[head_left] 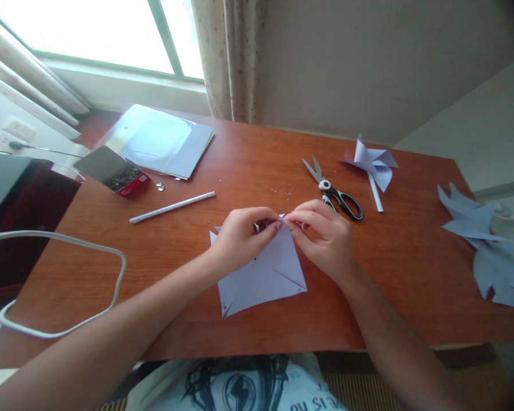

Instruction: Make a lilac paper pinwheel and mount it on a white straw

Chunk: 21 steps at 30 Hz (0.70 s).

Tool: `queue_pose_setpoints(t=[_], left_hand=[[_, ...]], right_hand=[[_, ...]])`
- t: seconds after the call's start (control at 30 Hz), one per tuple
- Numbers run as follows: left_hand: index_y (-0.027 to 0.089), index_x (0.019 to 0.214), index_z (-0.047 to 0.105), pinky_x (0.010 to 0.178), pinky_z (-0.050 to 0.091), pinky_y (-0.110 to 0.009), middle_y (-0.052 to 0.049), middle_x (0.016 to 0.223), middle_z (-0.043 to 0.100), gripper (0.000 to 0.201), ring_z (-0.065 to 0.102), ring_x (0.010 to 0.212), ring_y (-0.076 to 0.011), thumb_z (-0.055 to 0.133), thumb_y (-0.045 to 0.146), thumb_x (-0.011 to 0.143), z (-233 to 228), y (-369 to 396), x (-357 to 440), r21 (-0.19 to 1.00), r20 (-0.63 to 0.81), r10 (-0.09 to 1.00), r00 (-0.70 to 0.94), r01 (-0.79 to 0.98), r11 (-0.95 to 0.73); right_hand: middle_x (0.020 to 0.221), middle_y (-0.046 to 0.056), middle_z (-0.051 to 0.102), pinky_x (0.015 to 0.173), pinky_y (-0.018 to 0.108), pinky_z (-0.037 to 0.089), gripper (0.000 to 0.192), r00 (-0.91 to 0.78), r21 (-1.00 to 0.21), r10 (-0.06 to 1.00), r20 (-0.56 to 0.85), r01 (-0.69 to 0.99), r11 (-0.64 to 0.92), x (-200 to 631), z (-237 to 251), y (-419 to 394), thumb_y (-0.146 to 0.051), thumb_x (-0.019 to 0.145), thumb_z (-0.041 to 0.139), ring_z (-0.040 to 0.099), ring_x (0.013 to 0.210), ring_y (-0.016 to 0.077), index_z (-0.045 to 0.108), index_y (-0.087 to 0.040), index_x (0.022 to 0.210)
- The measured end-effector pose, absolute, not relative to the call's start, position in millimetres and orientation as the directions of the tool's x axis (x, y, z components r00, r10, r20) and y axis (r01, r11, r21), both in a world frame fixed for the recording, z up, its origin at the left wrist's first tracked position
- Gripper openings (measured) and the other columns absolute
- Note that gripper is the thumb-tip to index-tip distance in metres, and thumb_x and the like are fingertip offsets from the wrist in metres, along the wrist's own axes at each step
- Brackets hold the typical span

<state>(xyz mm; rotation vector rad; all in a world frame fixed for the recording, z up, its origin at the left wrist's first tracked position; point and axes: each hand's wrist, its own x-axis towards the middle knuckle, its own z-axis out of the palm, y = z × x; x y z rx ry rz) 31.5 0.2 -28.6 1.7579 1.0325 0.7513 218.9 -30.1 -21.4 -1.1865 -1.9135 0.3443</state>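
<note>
A white paper square [261,279] lies on the table before me, with slits cut in from its corners and small holes near the corners and at its middle. My left hand [251,234] pinches the far corner of this paper between thumb and forefinger. Right beside it, my right hand [325,237] also pinches at the same corner, fingertips almost touching the left ones. Whether a small item sits between the fingertips is hidden. Just beyond my right hand rest scissors [329,188] with black and white handles, blades apart.
A finished paper pinwheel [372,162] lies at the back right, cut papers [484,245] at the right edge. To the left are a rolled paper stick [171,206], an open red box [126,177], metal pins [160,186], a folder [158,140] and a white cable [122,268].
</note>
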Motion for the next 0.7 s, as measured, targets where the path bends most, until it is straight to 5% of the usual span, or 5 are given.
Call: queue_pose_setpoints(t=[0.4,0.7], left_hand=[[0.010,0.092,0.075,0.061,0.043,-0.022,-0.004,0.078,0.070,0.025,0.057,0.069,-0.0125,0.063,0.031,0.092,-24.4,0.2,31.6,0.988,-0.021,0.887,0.461,0.148,-0.054],[0.013,0.083,0.073,0.053,0.040,-0.020,-0.002,0.072,0.066,0.022,0.051,0.063,-0.0108,0.065,0.032,0.089,-24.2,0.8,33.2,0.992,-0.021,0.904,0.427,0.121,-0.034]], right_hand=[[0.087,0.004,0.072,0.073,0.034,0.055,0.018,-0.271,-0.426,0.739,0.617,0.675,0.603,220.7,-26.5,-30.4,-0.013,0.091,0.066,0.066,0.080,0.0186,0.072,-0.027,0.100],[0.090,0.006,0.072,0.077,0.039,0.056,0.017,-0.236,-0.549,0.824,0.515,0.647,0.529,219.2,-23.4,-32.1,-0.015,0.091,0.064,0.066,0.085,0.0216,0.073,-0.028,0.098]])
